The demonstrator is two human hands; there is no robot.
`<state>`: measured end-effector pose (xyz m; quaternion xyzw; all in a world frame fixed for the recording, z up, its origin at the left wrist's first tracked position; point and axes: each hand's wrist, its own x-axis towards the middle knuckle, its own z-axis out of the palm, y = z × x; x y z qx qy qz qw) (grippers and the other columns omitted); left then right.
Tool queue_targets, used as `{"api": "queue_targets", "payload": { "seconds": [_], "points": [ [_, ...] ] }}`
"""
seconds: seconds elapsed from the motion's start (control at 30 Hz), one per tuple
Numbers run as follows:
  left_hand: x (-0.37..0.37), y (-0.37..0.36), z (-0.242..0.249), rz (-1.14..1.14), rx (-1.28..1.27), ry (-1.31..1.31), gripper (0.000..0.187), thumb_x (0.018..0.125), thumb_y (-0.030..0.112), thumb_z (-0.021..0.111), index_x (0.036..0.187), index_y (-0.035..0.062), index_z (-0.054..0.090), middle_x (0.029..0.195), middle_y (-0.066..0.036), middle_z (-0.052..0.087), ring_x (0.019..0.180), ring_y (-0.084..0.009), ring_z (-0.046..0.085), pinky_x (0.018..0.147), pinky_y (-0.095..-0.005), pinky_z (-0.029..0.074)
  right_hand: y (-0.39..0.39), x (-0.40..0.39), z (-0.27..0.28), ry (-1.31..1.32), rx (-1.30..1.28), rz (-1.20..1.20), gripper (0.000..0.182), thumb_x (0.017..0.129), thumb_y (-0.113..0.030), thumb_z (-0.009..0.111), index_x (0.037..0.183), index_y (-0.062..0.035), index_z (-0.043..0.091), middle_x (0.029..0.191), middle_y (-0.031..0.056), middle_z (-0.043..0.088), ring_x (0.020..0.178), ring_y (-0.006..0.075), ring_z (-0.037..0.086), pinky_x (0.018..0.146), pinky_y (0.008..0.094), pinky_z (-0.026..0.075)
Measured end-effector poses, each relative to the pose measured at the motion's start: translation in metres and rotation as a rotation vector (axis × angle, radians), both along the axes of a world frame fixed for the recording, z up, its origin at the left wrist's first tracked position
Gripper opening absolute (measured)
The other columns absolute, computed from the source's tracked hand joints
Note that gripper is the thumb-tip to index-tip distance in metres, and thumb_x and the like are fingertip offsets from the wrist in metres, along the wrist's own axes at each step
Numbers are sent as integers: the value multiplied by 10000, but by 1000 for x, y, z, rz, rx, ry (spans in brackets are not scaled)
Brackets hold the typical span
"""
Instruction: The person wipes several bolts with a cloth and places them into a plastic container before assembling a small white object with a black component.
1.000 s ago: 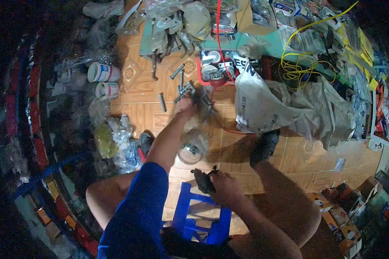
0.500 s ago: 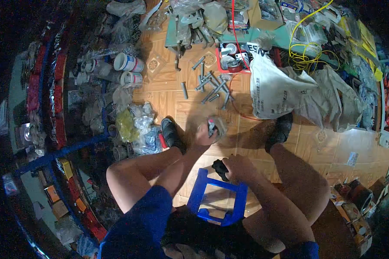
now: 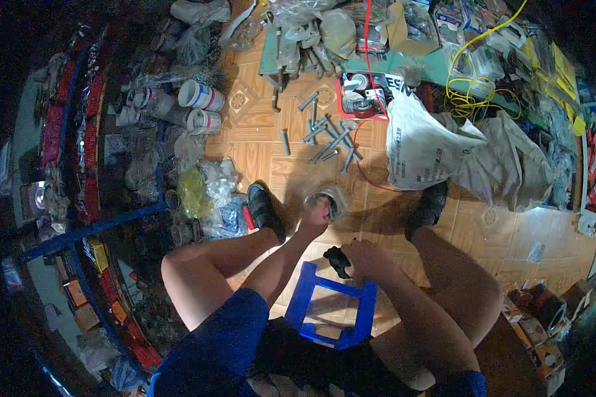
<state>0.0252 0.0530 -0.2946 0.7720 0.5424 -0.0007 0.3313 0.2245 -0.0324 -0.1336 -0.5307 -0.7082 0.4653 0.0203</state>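
My left hand (image 3: 314, 218) is low over the floor between the shoes, fingers curled at a round, clear, blurred plastic thing (image 3: 336, 204), perhaps a bag or tub. A dark patch and a small pink spot show at the fingertips; what the fingers hold is not clear. My right hand (image 3: 369, 259) is closed on a crumpled black cloth (image 3: 338, 262), just above the front edge of a blue plastic stool (image 3: 300, 291). Beyond both hands, several grey bolts (image 3: 338, 139) lie scattered on the wood-patterned floor.
A white sack (image 3: 424, 149) lies at the right, beside a red crate (image 3: 342, 99) of metal parts. Behind stands a green low table (image 3: 377, 63) loaded with packets, with a yellow cord (image 3: 473, 86). White buckets (image 3: 198, 96), plastic bags (image 3: 215, 182) and shelving (image 3: 99, 228) line the left.
My left hand has moved slightly down, its fingers now turned toward the clear plastic thing. The grey-and-pink item seen in it earlier is mostly hidden. My right hand stays with the black cloth.
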Motion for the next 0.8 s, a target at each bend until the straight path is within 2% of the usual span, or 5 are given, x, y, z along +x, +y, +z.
{"api": "queue_targets", "payload": {
  "seconds": [0.2, 0.33, 0.4, 0.67, 0.8],
  "points": [
    [-10, 14, 17, -232, 164, -155, 269, 790, 118, 584, 1052, 76, 628, 882, -180, 638, 824, -406, 623, 724, -485, 527, 14, 3, 24, -9, -163, -23, 353, 746, -260, 669, 1003, -28, 599, 937, 204, 642, 909, 384, 637, 802, 485, 510],
    [20, 67, 69, -28, -12, 190, 248, 846, 283, 611, 996, 94, 669, 878, -179, 679, 747, -370, 659, 676, -453, 543, 10, 8, 18, 48, -138, -50, 346, 770, -253, 649, 1023, -23, 597, 928, 215, 640, 894, 398, 634, 798, 492, 510],
    [21, 104, 21, 124, 95, -46, 297, 819, 336, 639, 1011, 113, 675, 870, -196, 684, 742, -357, 671, 664, -444, 544, 9, 8, 18, 60, -155, -82, 339, 795, -257, 626, 1038, -22, 599, 914, 225, 637, 885, 396, 636, 797, 494, 509],
    [127, 166, -31, 196, -138, 331, 1155, 600, 470, 860, 1518, 251, 193, 1508, -267, 216, 1309, -392, 404, 993, -508, 446, 11, 12, 22, 66, -147, 7, 307, 894, -290, 535, 966, -2, 614, 911, 236, 633, 819, 397, 635, 722, 521, 526],
    [168, 160, -59, 256, -140, 452, 1362, 543, 441, 902, 1524, 325, -37, 1507, -254, 161, 1286, -522, 338, 984, -547, 443, 26, 20, 32, 84, -268, 3, 369, 861, -278, 574, 1092, 9, 562, 973, 225, 611, 884, 373, 623, 756, 494, 514]
  ]
}}
